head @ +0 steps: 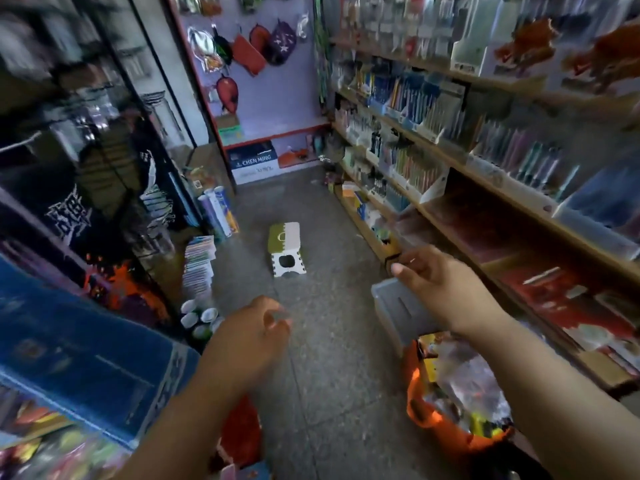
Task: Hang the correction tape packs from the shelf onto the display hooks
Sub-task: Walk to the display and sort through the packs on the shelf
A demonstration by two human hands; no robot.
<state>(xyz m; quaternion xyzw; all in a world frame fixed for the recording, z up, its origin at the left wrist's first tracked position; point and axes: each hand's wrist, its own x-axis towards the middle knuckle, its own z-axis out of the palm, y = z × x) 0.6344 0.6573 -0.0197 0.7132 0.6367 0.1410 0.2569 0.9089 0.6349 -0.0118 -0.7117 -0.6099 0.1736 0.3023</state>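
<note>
The view is motion-blurred. My left hand (258, 327) hovers over the floor in the aisle with fingers loosely curled and nothing in it. My right hand (440, 282) reaches toward the lower shelf on the right, fingers bent, above a grey plastic bin (398, 306); I cannot tell whether it holds anything. Wooden shelves (485, 174) on the right carry pens and packaged stationery. I cannot pick out correction tape packs or display hooks with certainty. A pegboard wall (277, 84) at the far end carries hanging bags.
A small green and white folding stool (285, 249) stands in the middle of the aisle floor. An orange bag (450, 403) full of packets sits under my right forearm. Stacked booklets (199, 261) and paper rolls (220, 211) line the left; a blue carton (254, 162) sits far back.
</note>
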